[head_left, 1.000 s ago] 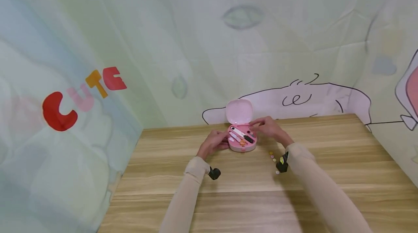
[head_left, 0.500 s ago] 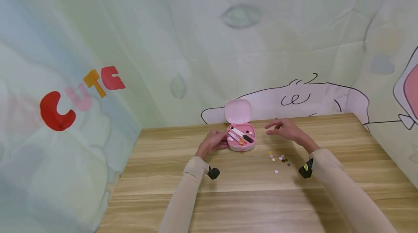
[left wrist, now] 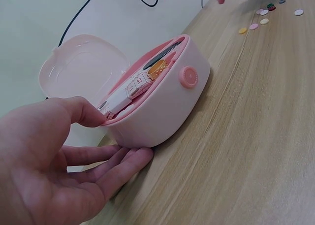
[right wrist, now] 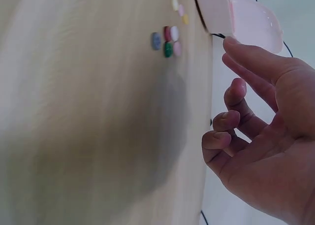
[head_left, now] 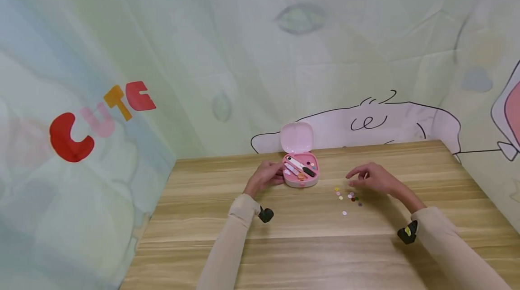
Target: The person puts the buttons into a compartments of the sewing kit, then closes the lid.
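Box (left wrist: 152, 119) sits near back edge of table (head_left: 308, 254), lid (left wrist: 81, 67) up. Left hand (head_left: 268, 174) grips box's left side, thumb on rim, other fingers against outer wall. Right hand (head_left: 375, 177) hovers above table to box's right, fingers loosely half curled, holding nothing. Tape (left wrist: 139, 82) inside box. Assorted coloured buttons (left wrist: 242, 31) loose on table near right hand.

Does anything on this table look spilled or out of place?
Small colored discs, probably buttons, lie loose on the table, unevenly spread right of the open pink box. They look odd because similar ones sit inside it, though they may be deliberately set out.
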`<state>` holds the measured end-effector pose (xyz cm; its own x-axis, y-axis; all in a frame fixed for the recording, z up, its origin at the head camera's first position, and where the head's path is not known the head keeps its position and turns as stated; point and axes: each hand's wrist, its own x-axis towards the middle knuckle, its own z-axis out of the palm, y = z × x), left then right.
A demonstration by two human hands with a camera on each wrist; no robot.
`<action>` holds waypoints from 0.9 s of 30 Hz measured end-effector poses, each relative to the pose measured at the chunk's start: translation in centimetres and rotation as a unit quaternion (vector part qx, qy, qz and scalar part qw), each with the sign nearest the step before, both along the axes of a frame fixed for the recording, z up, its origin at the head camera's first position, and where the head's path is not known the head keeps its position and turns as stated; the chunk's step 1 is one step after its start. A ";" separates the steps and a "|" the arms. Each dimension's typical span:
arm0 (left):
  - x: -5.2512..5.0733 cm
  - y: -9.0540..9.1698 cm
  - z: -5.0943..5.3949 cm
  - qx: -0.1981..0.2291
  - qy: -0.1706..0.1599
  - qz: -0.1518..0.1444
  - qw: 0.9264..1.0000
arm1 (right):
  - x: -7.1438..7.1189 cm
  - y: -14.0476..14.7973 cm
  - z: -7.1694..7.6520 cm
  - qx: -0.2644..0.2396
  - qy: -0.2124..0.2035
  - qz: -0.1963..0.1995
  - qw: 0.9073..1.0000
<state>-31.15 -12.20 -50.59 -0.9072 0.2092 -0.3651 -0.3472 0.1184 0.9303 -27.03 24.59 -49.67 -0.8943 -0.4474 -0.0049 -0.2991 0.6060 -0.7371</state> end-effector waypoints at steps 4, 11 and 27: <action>0.0 0.0 0.0 -0.001 0.000 -0.001 1.000 | 1.0 0.9 -0.7 -0.001 0.001 0.002 1.000; 0.2 0.0 0.1 -0.006 0.000 0.003 1.000 | 2.1 1.4 -2.1 -0.013 0.004 0.012 1.000; 0.1 -0.1 0.2 -0.013 0.000 0.001 1.000 | 2.4 1.1 -3.2 -0.002 0.030 -0.008 1.000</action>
<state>-31.03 -12.26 -50.41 -0.9072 0.1979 -0.3714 -0.3481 0.1429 0.9265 -24.63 25.67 -52.83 -0.8999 -0.4333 0.0504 -0.3332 0.6082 -0.7205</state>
